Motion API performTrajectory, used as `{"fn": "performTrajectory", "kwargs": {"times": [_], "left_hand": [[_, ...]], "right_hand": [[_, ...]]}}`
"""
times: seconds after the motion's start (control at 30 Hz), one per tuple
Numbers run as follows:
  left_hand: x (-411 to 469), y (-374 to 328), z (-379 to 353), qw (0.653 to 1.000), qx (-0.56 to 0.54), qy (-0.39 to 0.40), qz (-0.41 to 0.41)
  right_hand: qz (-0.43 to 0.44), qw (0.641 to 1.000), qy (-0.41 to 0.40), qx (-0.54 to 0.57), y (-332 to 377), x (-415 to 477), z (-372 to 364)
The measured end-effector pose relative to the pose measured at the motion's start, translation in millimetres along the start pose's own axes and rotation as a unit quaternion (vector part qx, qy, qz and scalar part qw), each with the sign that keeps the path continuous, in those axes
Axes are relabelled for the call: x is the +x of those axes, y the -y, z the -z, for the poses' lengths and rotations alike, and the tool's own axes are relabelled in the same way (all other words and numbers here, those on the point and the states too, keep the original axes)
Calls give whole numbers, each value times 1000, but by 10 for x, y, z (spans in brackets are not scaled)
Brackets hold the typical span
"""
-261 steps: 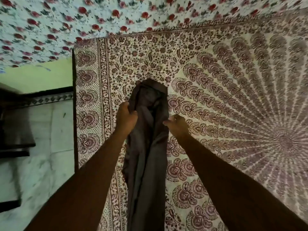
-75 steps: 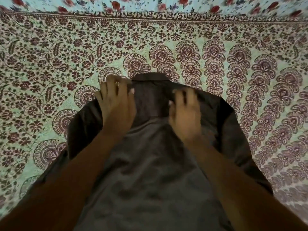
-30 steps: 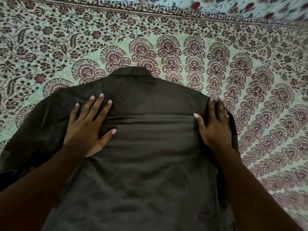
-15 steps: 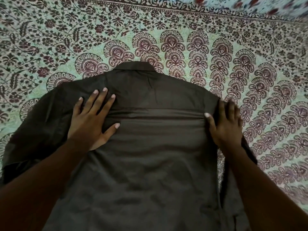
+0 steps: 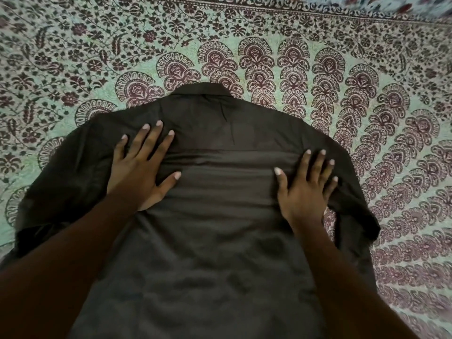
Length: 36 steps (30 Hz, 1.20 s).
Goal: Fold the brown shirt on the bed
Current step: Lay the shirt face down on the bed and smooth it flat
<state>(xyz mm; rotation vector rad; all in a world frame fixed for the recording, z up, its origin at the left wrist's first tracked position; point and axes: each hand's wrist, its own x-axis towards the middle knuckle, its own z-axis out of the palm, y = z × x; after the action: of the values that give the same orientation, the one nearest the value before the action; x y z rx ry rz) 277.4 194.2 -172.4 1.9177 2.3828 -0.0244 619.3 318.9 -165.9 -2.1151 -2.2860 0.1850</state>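
Observation:
The brown shirt (image 5: 220,236) lies spread back-side up on the patterned bedspread (image 5: 318,57), its collar pointing away from me. Both short sleeves splay out to the sides, a little rumpled. My left hand (image 5: 141,167) rests flat on the left shoulder area with fingers spread. My right hand (image 5: 305,187) presses flat on the right shoulder area near the sleeve seam, fingers apart. Neither hand grips the cloth. The shirt's lower hem is out of view below the frame.
The bedspread with maroon paisley and floral print covers the whole bed around the shirt. A strip of another fabric with red flowers (image 5: 391,6) shows at the top right corner.
The shirt went from bunched in my hands to lying spread out flat. In the last second my right hand slid inward from the sleeve edge; the left stayed put.

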Motion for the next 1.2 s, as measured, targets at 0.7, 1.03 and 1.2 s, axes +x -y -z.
{"fn": "performTrajectory", "kwargs": {"times": [0.7, 1.03, 1.2], "left_hand": [[-942, 1281, 593, 861, -263, -41, 433], [-1281, 1392, 692, 818, -412, 160, 369], [-1410, 1410, 655, 876, -329, 164, 314]], "right_hand": [[215, 975, 24, 43, 1911, -1131, -350], [203, 979, -10, 26, 1934, -1154, -359], [200, 979, -17, 27, 1926, -1152, -349]]}}
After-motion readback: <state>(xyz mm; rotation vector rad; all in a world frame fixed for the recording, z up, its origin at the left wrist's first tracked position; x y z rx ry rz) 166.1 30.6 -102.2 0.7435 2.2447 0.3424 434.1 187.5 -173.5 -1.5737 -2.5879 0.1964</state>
